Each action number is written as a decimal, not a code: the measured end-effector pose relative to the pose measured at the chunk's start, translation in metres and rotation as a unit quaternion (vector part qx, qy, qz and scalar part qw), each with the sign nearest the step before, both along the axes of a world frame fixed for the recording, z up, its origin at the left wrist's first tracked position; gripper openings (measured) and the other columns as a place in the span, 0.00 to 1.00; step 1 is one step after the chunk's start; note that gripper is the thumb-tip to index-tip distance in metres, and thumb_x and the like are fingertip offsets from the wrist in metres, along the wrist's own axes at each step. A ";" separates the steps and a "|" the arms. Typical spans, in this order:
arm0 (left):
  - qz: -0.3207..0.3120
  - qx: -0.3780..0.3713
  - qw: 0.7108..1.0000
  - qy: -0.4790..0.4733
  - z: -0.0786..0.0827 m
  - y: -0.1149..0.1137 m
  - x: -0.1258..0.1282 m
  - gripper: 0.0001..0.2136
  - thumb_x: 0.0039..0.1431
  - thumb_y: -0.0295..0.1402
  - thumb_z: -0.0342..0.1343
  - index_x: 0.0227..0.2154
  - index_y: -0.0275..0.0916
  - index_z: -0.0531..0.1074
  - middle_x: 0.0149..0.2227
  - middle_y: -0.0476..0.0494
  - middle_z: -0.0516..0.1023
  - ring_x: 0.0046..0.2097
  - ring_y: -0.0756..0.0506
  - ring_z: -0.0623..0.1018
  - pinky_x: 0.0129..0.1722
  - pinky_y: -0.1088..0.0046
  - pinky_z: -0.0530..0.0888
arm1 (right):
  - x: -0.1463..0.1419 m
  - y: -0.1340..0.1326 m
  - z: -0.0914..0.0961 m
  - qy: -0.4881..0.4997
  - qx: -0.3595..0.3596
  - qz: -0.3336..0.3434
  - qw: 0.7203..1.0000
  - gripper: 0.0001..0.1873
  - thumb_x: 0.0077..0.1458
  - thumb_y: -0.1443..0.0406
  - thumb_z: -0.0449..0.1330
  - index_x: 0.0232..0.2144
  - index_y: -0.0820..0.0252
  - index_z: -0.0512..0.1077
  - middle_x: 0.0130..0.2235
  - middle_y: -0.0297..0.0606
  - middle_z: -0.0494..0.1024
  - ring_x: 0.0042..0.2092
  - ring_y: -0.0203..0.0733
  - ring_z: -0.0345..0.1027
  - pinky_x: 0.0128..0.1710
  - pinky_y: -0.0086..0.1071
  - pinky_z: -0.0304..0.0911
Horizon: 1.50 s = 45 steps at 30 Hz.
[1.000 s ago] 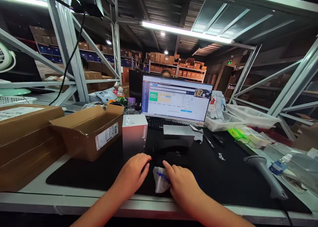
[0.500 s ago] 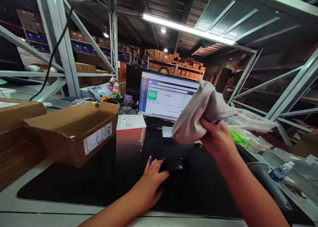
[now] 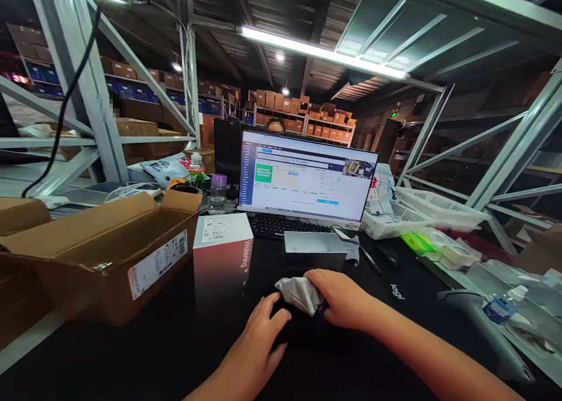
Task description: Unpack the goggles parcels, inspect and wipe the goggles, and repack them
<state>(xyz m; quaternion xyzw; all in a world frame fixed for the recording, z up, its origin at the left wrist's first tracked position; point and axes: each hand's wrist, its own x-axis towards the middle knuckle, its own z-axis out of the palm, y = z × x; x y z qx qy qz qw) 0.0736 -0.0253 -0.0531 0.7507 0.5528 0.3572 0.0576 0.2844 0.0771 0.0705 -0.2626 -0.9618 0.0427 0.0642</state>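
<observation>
My right hand [image 3: 342,298] is closed on a bunched light-grey cloth [image 3: 298,294], low over the black desk mat [image 3: 167,342]. Just left of the cloth, my left hand [image 3: 263,328] has its thumb and fingers apart, the fingertips close to the cloth's edge. I cannot tell whether something dark lies under those fingers against the mat. A white-to-red box marked "Wakening" [image 3: 222,232] stands upright beyond my left hand. Behind the cloth sits a pale, shallow box part [image 3: 315,242].
An open cardboard box [image 3: 100,287] is on the left. A monitor [image 3: 302,172] and keyboard [image 3: 267,225] stand at the back. On the right are a pen [image 3: 370,259], a mouse [image 3: 387,256], white baskets [image 3: 390,222], a grey handheld scanner [image 3: 487,331] and a small spray bottle [image 3: 503,307].
My right hand has brought the cloth down from in front of the monitor to beside my left hand, and the cloth is more bunched. The view has shifted slightly.
</observation>
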 end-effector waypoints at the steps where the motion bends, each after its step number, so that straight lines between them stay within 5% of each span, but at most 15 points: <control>1: 0.001 0.006 1.000 0.003 0.000 0.000 0.000 0.25 0.49 0.17 0.55 0.47 0.50 0.69 0.64 0.40 0.61 0.65 0.33 0.66 0.60 0.47 0.72 | 0.000 -0.001 0.004 -0.036 0.022 -0.017 0.999 0.24 0.44 0.73 0.60 0.46 0.59 0.67 0.43 0.43 0.78 0.43 0.49 0.73 0.40 0.35 0.65; 7: 0.034 0.028 0.999 0.023 0.000 -0.004 0.001 0.29 0.45 0.17 0.56 0.51 0.48 0.66 0.61 0.35 0.64 0.60 0.34 0.73 0.55 0.50 0.77 | -0.040 -0.001 0.022 -0.187 0.012 -0.009 0.982 0.18 0.41 0.70 0.70 0.38 0.56 0.76 0.34 0.39 0.83 0.36 0.53 0.79 0.30 0.34 0.65; 11: 0.035 0.077 0.994 0.076 0.002 -0.007 -0.002 0.31 0.45 0.17 0.54 0.54 0.47 0.63 0.62 0.32 0.65 0.61 0.31 0.72 0.55 0.45 0.76 | -0.069 -0.002 0.012 -0.224 0.016 -0.051 0.973 0.15 0.39 0.78 0.70 0.33 0.64 0.80 0.36 0.51 0.84 0.39 0.60 0.80 0.34 0.39 0.70; 14: 0.012 0.083 0.993 0.082 0.004 -0.005 -0.005 0.33 0.47 0.17 0.51 0.57 0.48 0.60 0.62 0.35 0.67 0.61 0.34 0.73 0.56 0.48 0.76 | -0.059 0.005 0.011 -0.175 0.000 -0.038 0.984 0.15 0.47 0.70 0.70 0.40 0.64 0.79 0.40 0.49 0.84 0.42 0.55 0.80 0.37 0.37 0.70; 17: 0.000 0.083 0.994 0.069 0.005 -0.003 -0.006 0.33 0.50 0.19 0.51 0.60 0.50 0.57 0.60 0.36 0.68 0.60 0.36 0.74 0.55 0.51 0.78 | -0.028 0.017 0.019 -0.077 -0.130 0.022 0.988 0.30 0.47 0.59 0.73 0.53 0.59 0.74 0.47 0.42 0.82 0.45 0.48 0.78 0.40 0.31 0.69; 19: 0.007 0.095 0.994 0.056 0.005 -0.001 -0.007 0.34 0.53 0.21 0.51 0.62 0.50 0.53 0.59 0.35 0.68 0.60 0.35 0.74 0.55 0.50 0.78 | -0.010 0.020 0.022 0.008 -0.194 0.001 0.981 0.32 0.49 0.57 0.72 0.55 0.57 0.72 0.49 0.40 0.81 0.46 0.45 0.76 0.41 0.29 0.67; 22: 0.021 0.088 0.995 0.047 0.005 0.001 -0.007 0.35 0.55 0.23 0.52 0.65 0.51 0.50 0.59 0.35 0.67 0.59 0.35 0.74 0.55 0.51 0.78 | 0.001 0.011 0.013 0.085 -0.099 -0.128 0.983 0.20 0.52 0.55 0.71 0.43 0.59 0.76 0.42 0.39 0.81 0.42 0.45 0.75 0.38 0.31 0.65; 25: 0.028 0.081 0.995 0.059 0.004 0.001 -0.007 0.35 0.54 0.23 0.51 0.65 0.51 0.51 0.60 0.35 0.66 0.59 0.35 0.74 0.55 0.50 0.77 | -0.002 -0.007 -0.006 0.095 0.036 -0.170 0.980 0.10 0.54 0.60 0.69 0.30 0.60 0.74 0.35 0.38 0.79 0.37 0.44 0.73 0.35 0.32 0.60; 27: 0.031 0.097 0.993 0.061 0.002 0.002 -0.008 0.35 0.54 0.23 0.50 0.64 0.50 0.51 0.61 0.35 0.67 0.60 0.35 0.74 0.56 0.49 0.76 | -0.003 -0.018 -0.016 0.126 0.035 -0.147 0.980 0.09 0.58 0.62 0.65 0.28 0.59 0.73 0.31 0.35 0.77 0.33 0.40 0.71 0.32 0.30 0.59; 30: 0.035 0.107 0.992 0.048 -0.001 0.002 -0.008 0.35 0.56 0.24 0.50 0.65 0.49 0.48 0.61 0.35 0.68 0.61 0.35 0.73 0.57 0.48 0.75 | 0.001 -0.030 -0.019 0.189 -0.043 -0.070 0.979 0.06 0.61 0.62 0.63 0.37 0.59 0.75 0.32 0.33 0.78 0.33 0.37 0.71 0.34 0.28 0.61; 34: 0.054 0.081 0.995 0.006 -0.004 0.006 -0.004 0.41 0.53 0.27 0.54 0.68 0.46 0.41 0.65 0.33 0.63 0.63 0.35 0.71 0.59 0.46 0.72 | 0.001 -0.032 -0.009 0.147 -0.092 0.062 0.983 0.23 0.57 0.61 0.68 0.54 0.54 0.74 0.45 0.38 0.81 0.47 0.42 0.71 0.48 0.31 0.64; 37: 0.059 0.070 0.996 -0.015 -0.003 0.012 -0.003 0.43 0.51 0.27 0.55 0.68 0.46 0.41 0.66 0.33 0.59 0.65 0.34 0.67 0.62 0.43 0.68 | -0.008 -0.028 -0.003 0.119 -0.092 0.053 0.987 0.31 0.56 0.62 0.68 0.61 0.51 0.68 0.49 0.40 0.81 0.47 0.45 0.72 0.48 0.34 0.65; 40: 0.048 0.071 0.996 -0.028 0.000 0.015 -0.008 0.38 0.51 0.26 0.55 0.65 0.49 0.49 0.63 0.38 0.62 0.64 0.36 0.67 0.62 0.45 0.68 | -0.014 -0.024 -0.002 0.125 -0.107 0.035 0.986 0.32 0.53 0.62 0.69 0.60 0.49 0.70 0.48 0.39 0.81 0.47 0.46 0.74 0.46 0.32 0.67; 45: 0.080 0.085 0.992 -0.042 -0.002 0.015 -0.019 0.32 0.48 0.29 0.61 0.58 0.46 0.58 0.59 0.38 0.62 0.62 0.34 0.68 0.62 0.44 0.67 | -0.002 -0.022 -0.009 0.111 -0.104 0.017 0.988 0.12 0.58 0.62 0.65 0.45 0.51 0.81 0.42 0.35 0.85 0.41 0.45 0.78 0.41 0.30 0.66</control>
